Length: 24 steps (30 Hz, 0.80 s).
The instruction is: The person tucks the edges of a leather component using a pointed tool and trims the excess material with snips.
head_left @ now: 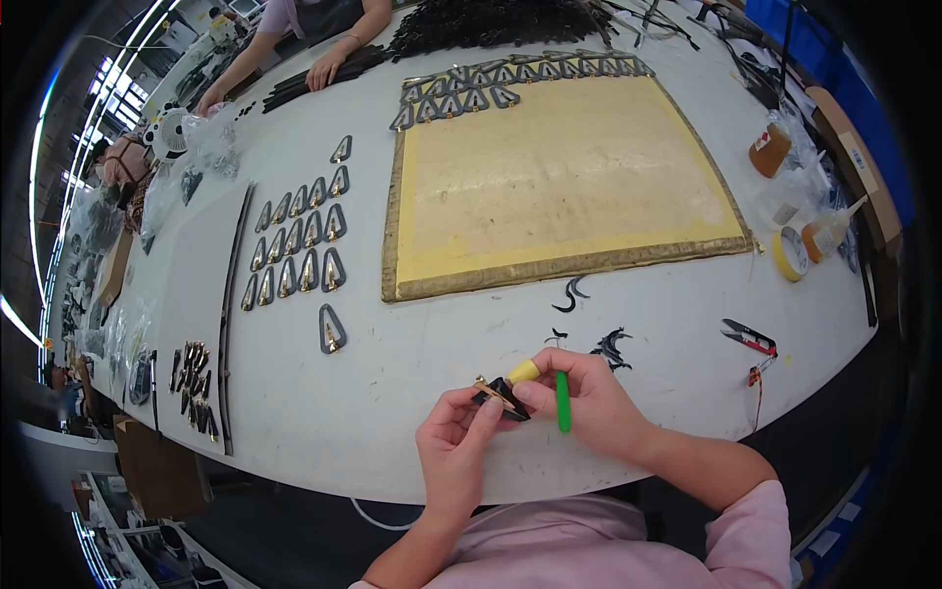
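Left hand: the person's left hand (456,432) pinches a small black-and-gold piece (505,401) between thumb and fingers.
Right hand: the right hand (591,404) has its fingertips at the piece's other side, with a slim green stick (563,402) lying against the fingers; how firmly it grips cannot be told.
Fingertip: a short yellow sleeve (523,372) sits at the right index finger.
Held piece: off the tabletop, between both hands, in front of the pink-clad body.
Scraps: curved black slivers (612,346) lie just beyond the right hand.
Snips: small red-handled metal snips (754,339) lie open to the right.
Slim parts: black-and-gold slim parts (194,381) cluster at left.
Triangles: dark-rimmed triangular pieces with gold centres (308,270) stand in rows left of the board.
Board: a yellow-bordered tan rectangular board (559,167) bears more triangles along its far edge.
Far side: another person's hand (329,69) rests by dark strips (294,90).
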Available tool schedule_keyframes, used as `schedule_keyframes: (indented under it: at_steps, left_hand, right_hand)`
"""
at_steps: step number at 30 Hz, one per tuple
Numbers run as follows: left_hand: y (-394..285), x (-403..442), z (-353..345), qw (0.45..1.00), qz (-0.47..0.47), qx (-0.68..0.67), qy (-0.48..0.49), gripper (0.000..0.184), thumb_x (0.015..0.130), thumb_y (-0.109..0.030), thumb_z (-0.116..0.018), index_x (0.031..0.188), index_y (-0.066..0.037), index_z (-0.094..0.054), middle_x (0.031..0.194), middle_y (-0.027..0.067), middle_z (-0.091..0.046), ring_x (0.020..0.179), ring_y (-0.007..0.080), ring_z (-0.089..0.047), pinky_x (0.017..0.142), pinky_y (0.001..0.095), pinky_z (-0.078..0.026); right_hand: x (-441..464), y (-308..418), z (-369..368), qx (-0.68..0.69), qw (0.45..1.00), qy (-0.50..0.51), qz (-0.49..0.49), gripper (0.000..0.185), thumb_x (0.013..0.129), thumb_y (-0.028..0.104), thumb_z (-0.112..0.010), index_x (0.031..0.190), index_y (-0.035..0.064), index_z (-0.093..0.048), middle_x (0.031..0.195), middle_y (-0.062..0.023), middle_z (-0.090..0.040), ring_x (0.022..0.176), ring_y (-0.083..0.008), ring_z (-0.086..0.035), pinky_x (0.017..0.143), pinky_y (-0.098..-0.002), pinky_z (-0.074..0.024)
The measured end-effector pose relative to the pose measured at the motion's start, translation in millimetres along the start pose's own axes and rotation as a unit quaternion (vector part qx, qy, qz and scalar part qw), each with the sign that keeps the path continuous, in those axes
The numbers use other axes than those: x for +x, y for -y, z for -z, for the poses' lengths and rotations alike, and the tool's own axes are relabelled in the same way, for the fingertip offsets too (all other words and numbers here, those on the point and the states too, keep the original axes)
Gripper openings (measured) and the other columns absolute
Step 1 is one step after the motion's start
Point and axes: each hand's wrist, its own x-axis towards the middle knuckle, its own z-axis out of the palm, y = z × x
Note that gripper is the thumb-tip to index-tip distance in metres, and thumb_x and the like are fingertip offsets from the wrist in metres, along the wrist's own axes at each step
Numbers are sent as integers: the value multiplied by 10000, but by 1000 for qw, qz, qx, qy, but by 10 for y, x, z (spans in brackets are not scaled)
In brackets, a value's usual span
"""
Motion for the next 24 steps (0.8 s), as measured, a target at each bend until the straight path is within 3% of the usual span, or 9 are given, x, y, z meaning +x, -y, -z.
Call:
schedule_keyframes:
  at_steps: [8,14,17,20,24]
  left_hand:
    - [51,-18,-1,999,-7,24,24,133,910,-25,-605,1014,52,-575,949,119,-656,842,155,-650,747,305,-569]
    - [38,-30,-73,999,-20,43,-14,102,891,-17,-618,971,38,-585,893,110,-665,761,149,-658,689,292,-575]
    - [44,-23,-49,999,-16,50,-17,104,893,-29,-621,966,36,-586,888,107,-662,746,145,-652,685,286,-572]
    - [22,-5,-27,999,-14,46,-16,143,900,-35,-623,1000,57,-577,925,121,-658,796,145,-647,726,287,-570]
    - [12,0,-43,999,1,42,-25,99,894,-47,-627,945,25,-581,878,91,-650,741,132,-642,681,274,-565]
  right_hand:
    - [44,-32,50,12,1000,16,-22,161,909,149,-636,932,-10,-624,755,12,-593,699,-33,-516,628,-202,-435]
    - [39,-105,43,5,1000,25,-12,185,905,158,-641,942,-15,-587,786,-2,-594,717,-41,-525,638,-213,-449]
    - [35,-140,49,12,999,28,-11,141,903,130,-645,967,16,-590,791,22,-599,685,-10,-513,608,-174,-423]
    - [32,-142,77,-20,999,40,1,141,903,125,-644,965,14,-584,801,10,-604,703,-20,-536,631,-178,-453]
    - [31,-92,73,34,998,42,-28,138,901,125,-639,934,2,-586,785,3,-598,723,-33,-539,649,-195,-463]
